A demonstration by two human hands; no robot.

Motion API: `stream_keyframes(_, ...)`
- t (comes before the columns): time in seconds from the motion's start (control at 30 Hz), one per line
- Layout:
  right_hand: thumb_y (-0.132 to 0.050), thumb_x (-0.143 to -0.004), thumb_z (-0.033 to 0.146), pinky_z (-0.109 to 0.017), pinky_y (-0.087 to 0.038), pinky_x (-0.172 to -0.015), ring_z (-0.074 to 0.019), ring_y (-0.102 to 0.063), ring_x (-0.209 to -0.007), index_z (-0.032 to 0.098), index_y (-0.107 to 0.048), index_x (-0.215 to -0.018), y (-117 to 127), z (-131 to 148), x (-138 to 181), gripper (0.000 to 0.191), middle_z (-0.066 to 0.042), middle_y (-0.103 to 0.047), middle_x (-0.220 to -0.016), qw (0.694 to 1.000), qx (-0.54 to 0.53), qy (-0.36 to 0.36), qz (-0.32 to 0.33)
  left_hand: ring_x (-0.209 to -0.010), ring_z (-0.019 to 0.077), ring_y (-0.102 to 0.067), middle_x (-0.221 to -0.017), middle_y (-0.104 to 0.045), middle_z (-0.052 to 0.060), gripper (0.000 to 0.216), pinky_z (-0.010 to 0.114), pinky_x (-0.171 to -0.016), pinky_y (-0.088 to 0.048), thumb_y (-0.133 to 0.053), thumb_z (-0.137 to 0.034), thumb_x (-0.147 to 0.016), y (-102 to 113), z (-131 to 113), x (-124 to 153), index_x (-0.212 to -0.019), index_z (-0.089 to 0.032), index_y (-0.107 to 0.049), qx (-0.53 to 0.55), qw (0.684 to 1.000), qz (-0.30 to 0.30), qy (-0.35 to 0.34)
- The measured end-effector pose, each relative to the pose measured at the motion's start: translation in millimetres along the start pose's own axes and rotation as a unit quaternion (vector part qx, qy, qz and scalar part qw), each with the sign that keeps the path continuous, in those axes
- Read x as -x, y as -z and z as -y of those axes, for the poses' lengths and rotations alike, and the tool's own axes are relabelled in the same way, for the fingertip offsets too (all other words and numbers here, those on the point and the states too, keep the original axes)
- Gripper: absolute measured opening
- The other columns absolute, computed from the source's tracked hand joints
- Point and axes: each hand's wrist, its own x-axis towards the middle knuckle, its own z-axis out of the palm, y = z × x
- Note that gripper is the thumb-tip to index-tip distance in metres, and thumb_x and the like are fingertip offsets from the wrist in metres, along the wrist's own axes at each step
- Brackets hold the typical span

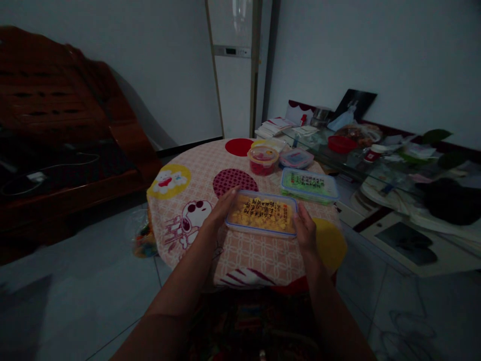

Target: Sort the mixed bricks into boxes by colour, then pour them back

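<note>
Between my two hands is a rectangular food container (pixel 262 214) with a clear lid, blue rim and dark printed characters; yellow pieces show inside. My left hand (pixel 222 208) grips its left end and my right hand (pixel 305 228) its right end. Whether its base touches the cloth I cannot tell. Just beyond my right hand lies a similar container (pixel 310 185) with green contents. Farther back stand a round container (pixel 263 159) with red contents and a pale orange rim, and a flat container (pixel 296 158) with a pinkish lid.
A patterned cloth (pixel 203 155) covers the round table. To the right, a glass-topped cabinet (pixel 315 145) carries a red bowl (pixel 341 144), a paper cup (pixel 375 152) and papers (pixel 276 126). A wooden bench (pixel 56 115) stands left, and a tall white appliance (pixel 235 90) behind.
</note>
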Motion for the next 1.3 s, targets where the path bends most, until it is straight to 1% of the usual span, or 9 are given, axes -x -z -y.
stream_keyframes(0.3,-0.052,-0.091,0.056,-0.048,-0.044,-0.112,-0.0258,-0.056,-0.131,0.018,-0.051,-0.148,-16,0,2,0.068,-0.013,-0.058,-0.144,0.999,-0.003,-0.015,-0.032,-0.124,0.0236,-0.064,-0.143,-0.062,0.011,0.065,0.039,-0.102,-0.055,-0.025,-0.057,-0.102,-11,2,7,-0.155,-0.023,-0.041,0.018,1.000,0.001,0.025)
stream_keyframes(0.4,-0.048,-0.093,0.055,-0.043,-0.048,-0.107,-0.0252,-0.059,-0.127,0.017,-0.052,-0.147,-15,3,2,0.066,-0.013,-0.062,-0.140,0.999,0.036,0.003,-0.032,-0.125,0.0241,-0.063,-0.144,-0.061,0.010,0.059,0.042,-0.104,-0.053,-0.034,-0.048,-0.101,-11,1,7,-0.153,-0.022,-0.043,-0.003,0.999,-0.028,0.029)
stream_keyframes(0.47,-0.044,-0.094,0.053,-0.041,-0.049,-0.104,-0.0253,-0.061,-0.121,0.015,-0.055,-0.144,-12,8,3,0.063,-0.014,-0.066,-0.134,0.996,0.087,0.015,-0.032,-0.129,0.0250,-0.060,-0.144,-0.061,0.011,0.055,0.042,-0.109,-0.049,-0.043,-0.042,-0.098,-8,-2,6,-0.147,-0.020,-0.051,-0.087,0.994,-0.058,0.021)
stream_keyframes(0.57,-0.039,-0.095,0.047,-0.037,-0.051,-0.094,-0.0254,-0.066,-0.106,0.013,-0.063,-0.134,-5,21,5,0.057,-0.014,-0.073,-0.116,0.980,0.194,0.038,-0.028,-0.128,0.0268,-0.060,-0.136,-0.067,0.013,0.046,0.040,-0.111,-0.044,-0.049,-0.038,-0.094,-1,-12,10,-0.132,-0.017,-0.065,-0.289,0.953,-0.094,-0.004)
stream_keyframes(0.63,-0.035,-0.096,0.044,-0.032,-0.050,-0.083,-0.0239,-0.067,-0.092,0.012,-0.068,-0.124,0,30,5,0.053,-0.013,-0.075,-0.101,0.962,0.270,0.047,-0.010,-0.119,0.0279,-0.065,-0.123,-0.072,0.014,0.041,0.038,-0.104,-0.048,-0.049,-0.041,-0.094,3,-20,16,-0.119,-0.017,-0.071,-0.395,0.912,-0.112,0.001)
stream_keyframes(0.8,-0.033,-0.098,0.038,-0.027,-0.039,-0.064,-0.0191,-0.061,-0.067,0.014,-0.073,-0.095,3,43,1,0.046,-0.011,-0.071,-0.076,0.906,0.421,0.007,0.026,-0.103,0.0303,-0.070,-0.102,-0.076,0.016,0.052,0.035,-0.085,-0.051,-0.040,-0.058,-0.096,6,-32,26,-0.097,-0.019,-0.074,-0.511,0.849,-0.116,0.065)
stream_keyframes(0.9,-0.035,-0.098,0.034,-0.028,-0.036,-0.062,-0.0193,-0.060,-0.064,0.014,-0.072,-0.088,1,43,-1,0.043,-0.012,-0.071,-0.075,0.893,0.449,0.009,0.023,-0.102,0.0304,-0.070,-0.102,-0.076,0.018,0.057,0.035,-0.083,-0.051,-0.034,-0.056,-0.099,5,-34,24,-0.093,-0.017,-0.075,-0.537,0.837,-0.083,0.060)
stream_keyframes(1.1,-0.036,-0.098,0.033,-0.028,-0.037,-0.063,-0.0200,-0.062,-0.067,0.017,-0.070,-0.088,1,38,-2,0.039,-0.011,-0.073,-0.079,0.897,0.442,0.008,0.025,-0.100,0.0312,-0.071,-0.100,-0.076,0.020,0.061,0.036,-0.083,-0.052,-0.029,-0.054,-0.100,4,-36,19,-0.095,-0.016,-0.076,-0.572,0.816,-0.053,0.060)
stream_keyframes(1.3,-0.037,-0.099,0.034,-0.028,-0.037,-0.064,-0.0193,-0.061,-0.069,0.018,-0.068,-0.089,2,36,-2,0.036,-0.009,-0.071,-0.079,0.904,0.428,0.001,0.022,-0.103,0.0331,-0.071,-0.104,-0.075,0.021,0.066,0.039,-0.086,-0.051,-0.024,-0.054,-0.102,5,-33,15,-0.097,-0.014,-0.076,-0.569,0.820,-0.027,0.056)
